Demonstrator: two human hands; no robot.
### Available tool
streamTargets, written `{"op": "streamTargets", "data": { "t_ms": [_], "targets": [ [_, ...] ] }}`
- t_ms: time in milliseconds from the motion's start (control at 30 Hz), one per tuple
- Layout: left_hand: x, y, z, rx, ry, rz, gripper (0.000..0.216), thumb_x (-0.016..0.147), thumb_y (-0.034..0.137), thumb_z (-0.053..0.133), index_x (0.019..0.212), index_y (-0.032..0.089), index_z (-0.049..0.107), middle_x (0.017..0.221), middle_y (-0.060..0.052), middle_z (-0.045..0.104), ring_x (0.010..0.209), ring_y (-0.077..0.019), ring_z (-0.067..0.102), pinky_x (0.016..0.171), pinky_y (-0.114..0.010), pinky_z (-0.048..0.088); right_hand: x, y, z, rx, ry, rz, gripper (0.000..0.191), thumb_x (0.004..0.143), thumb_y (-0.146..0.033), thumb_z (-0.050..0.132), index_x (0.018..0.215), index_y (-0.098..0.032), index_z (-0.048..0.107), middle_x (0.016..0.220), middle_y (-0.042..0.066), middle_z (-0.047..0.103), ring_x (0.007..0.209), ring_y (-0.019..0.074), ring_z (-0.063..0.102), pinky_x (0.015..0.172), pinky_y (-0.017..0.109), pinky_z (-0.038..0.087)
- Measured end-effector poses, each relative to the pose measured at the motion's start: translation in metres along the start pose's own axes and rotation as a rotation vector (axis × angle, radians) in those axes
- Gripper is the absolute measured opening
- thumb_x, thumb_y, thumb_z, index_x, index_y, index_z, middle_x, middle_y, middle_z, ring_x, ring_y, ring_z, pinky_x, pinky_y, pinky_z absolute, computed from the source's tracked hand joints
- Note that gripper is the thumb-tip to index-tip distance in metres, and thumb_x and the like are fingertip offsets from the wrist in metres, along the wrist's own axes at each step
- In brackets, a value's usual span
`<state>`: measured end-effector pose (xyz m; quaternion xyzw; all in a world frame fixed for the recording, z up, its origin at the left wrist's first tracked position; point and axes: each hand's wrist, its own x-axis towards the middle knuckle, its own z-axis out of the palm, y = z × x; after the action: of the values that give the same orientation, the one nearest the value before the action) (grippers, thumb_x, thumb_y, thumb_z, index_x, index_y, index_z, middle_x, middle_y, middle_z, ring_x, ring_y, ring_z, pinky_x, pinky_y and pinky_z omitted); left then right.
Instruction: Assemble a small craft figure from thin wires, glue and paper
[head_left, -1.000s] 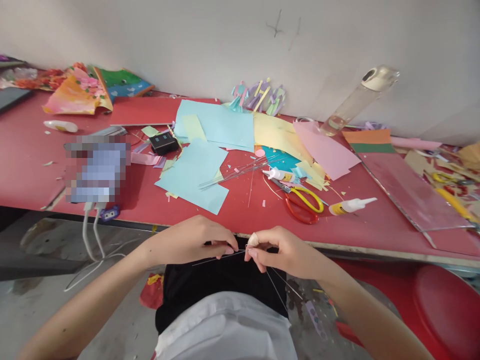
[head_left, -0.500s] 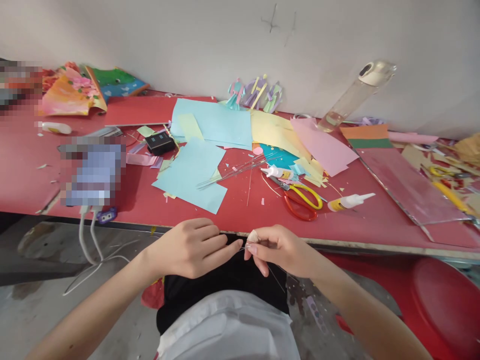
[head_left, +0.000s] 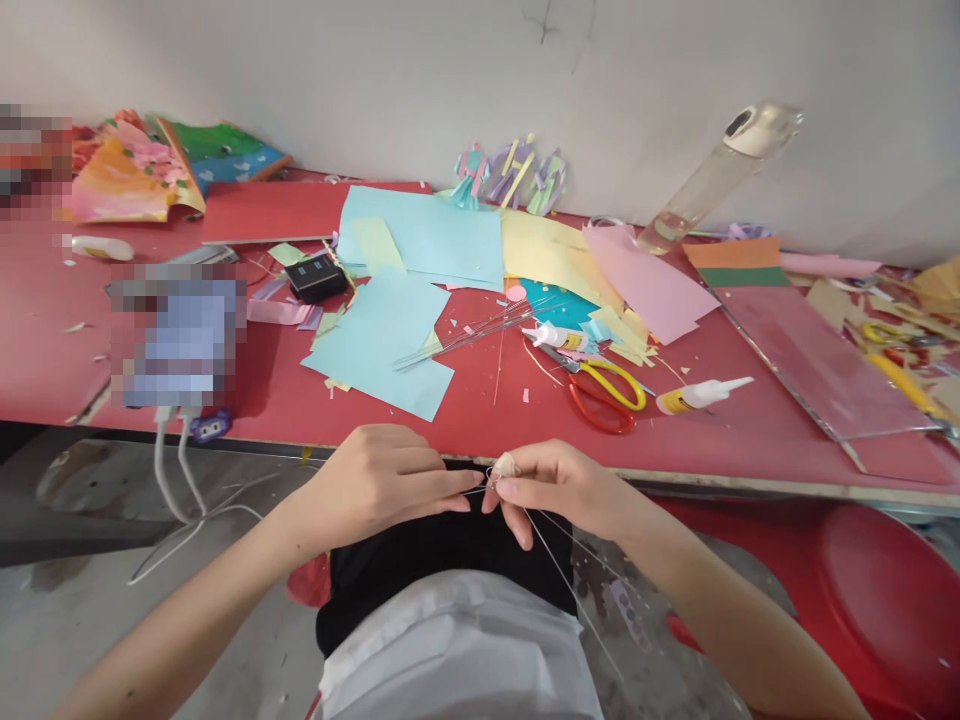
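Observation:
My two hands meet over my lap, just in front of the red table's edge. My right hand is closed in a pinch on a bunch of thin metal wires that trail down to the right; its thumb tip is wrapped in pale tape. My left hand has its fingers pressed together, fingertips pinching the wire ends next to the right thumb.
On the table lie blue paper sheets, yellow and pink sheets, loose wires, red-and-yellow scissors, two glue bottles, a black box, a clear bottle and a red stool at right.
My hands have stayed together on the wires, shifting slightly up; the left fingers have closed onto the wire ends again. The view has tilted a little.

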<state>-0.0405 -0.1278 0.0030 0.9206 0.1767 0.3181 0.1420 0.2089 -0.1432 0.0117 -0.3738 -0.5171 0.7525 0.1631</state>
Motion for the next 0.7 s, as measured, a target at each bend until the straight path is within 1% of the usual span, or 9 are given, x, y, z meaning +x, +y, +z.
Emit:
{"op": "streamTargets", "data": {
  "t_ms": [67,133,233,333,433,500,533,600,700],
  "targets": [
    [-0.0003,0.0013,-0.0004,-0.097,-0.013,-0.065,0.019,0.094,0.025,0.063,0.108,0.015,0.071,0.072,-0.002,0.071,0.057,-0.0133,0.056,0.054,-0.027,0.038,0.0001,-0.0008,-0.0002,-0.014,-0.005,0.013,0.022,0.093,-0.034,0.060,0.083,-0.015,0.067,0.060,0.000,0.067,0.064,0.0144,0.065,0.071,0.030,0.049],
    [0.0000,0.0024,-0.0010,-0.239,-0.040,-0.164,0.018,0.093,0.024,0.064,0.107,0.016,0.073,0.071,-0.003,0.072,0.058,-0.0128,0.057,0.055,-0.026,0.039,0.0006,-0.0018,0.0001,-0.027,-0.010,0.024,0.020,0.092,-0.032,0.061,0.084,-0.016,0.067,0.060,0.000,0.067,0.062,0.0141,0.064,0.068,0.029,0.049],
    [0.0011,0.0039,-0.0024,-0.520,-0.097,-0.347,0.018,0.093,0.023,0.065,0.107,0.018,0.076,0.073,-0.003,0.072,0.060,-0.0108,0.060,0.056,-0.022,0.042,0.0025,-0.0024,0.0013,-0.018,0.003,0.012,0.019,0.090,-0.030,0.063,0.077,-0.016,0.065,0.059,-0.001,0.065,0.060,0.0137,0.064,0.066,0.028,0.049],
    [0.0014,0.0052,-0.0029,-0.753,-0.156,-0.531,0.020,0.093,0.025,0.065,0.108,0.021,0.077,0.073,-0.002,0.072,0.063,-0.0103,0.063,0.058,-0.019,0.047,0.0044,-0.0020,0.0028,-0.022,0.015,0.003,0.016,0.086,-0.027,0.063,0.075,-0.016,0.065,0.057,-0.002,0.064,0.054,0.0120,0.061,0.063,0.027,0.048],
    [0.0003,0.0061,-0.0017,-0.911,-0.199,-0.678,0.021,0.093,0.031,0.065,0.106,0.021,0.078,0.076,-0.003,0.074,0.065,-0.0108,0.066,0.058,-0.018,0.050,0.0048,-0.0022,0.0037,-0.048,0.027,-0.005,0.014,0.084,-0.023,0.063,0.071,-0.016,0.064,0.056,-0.002,0.064,0.054,0.0112,0.060,0.064,0.026,0.048],
    [-0.0005,0.0056,-0.0010,-0.978,-0.227,-0.740,0.023,0.093,0.033,0.064,0.105,0.020,0.078,0.080,-0.005,0.075,0.065,-0.0114,0.067,0.058,-0.018,0.052,0.0043,-0.0031,0.0040,-0.067,0.037,-0.005,0.015,0.083,-0.022,0.063,0.069,-0.016,0.063,0.056,-0.002,0.064,0.054,0.0109,0.059,0.064,0.025,0.048],
    [-0.0007,0.0049,-0.0011,-0.987,-0.240,-0.749,0.024,0.093,0.034,0.063,0.106,0.020,0.078,0.081,-0.005,0.075,0.066,-0.0117,0.067,0.059,-0.019,0.052,0.0040,-0.0035,0.0040,-0.080,0.043,0.001,0.015,0.083,-0.021,0.063,0.069,-0.016,0.063,0.056,-0.002,0.065,0.054,0.0108,0.058,0.063,0.025,0.047],
    [-0.0004,0.0024,-0.0027,-0.939,-0.262,-0.687,0.024,0.094,0.033,0.063,0.109,0.020,0.077,0.081,-0.005,0.075,0.069,-0.0128,0.068,0.061,-0.020,0.052,0.0038,-0.0035,0.0038,-0.111,0.051,0.020,0.014,0.083,-0.021,0.062,0.070,-0.016,0.065,0.056,-0.002,0.064,0.053,0.0107,0.058,0.060,0.024,0.045],
    [0.0013,-0.0028,-0.0088,-0.757,-0.298,-0.466,0.025,0.094,0.028,0.063,0.116,0.022,0.074,0.087,-0.005,0.076,0.074,-0.0138,0.066,0.066,-0.022,0.050,0.0049,-0.0007,0.0027,-0.133,0.056,0.045,0.015,0.084,-0.021,0.061,0.072,-0.016,0.067,0.055,-0.003,0.062,0.052,0.0103,0.057,0.059,0.023,0.044]
  ]
}}
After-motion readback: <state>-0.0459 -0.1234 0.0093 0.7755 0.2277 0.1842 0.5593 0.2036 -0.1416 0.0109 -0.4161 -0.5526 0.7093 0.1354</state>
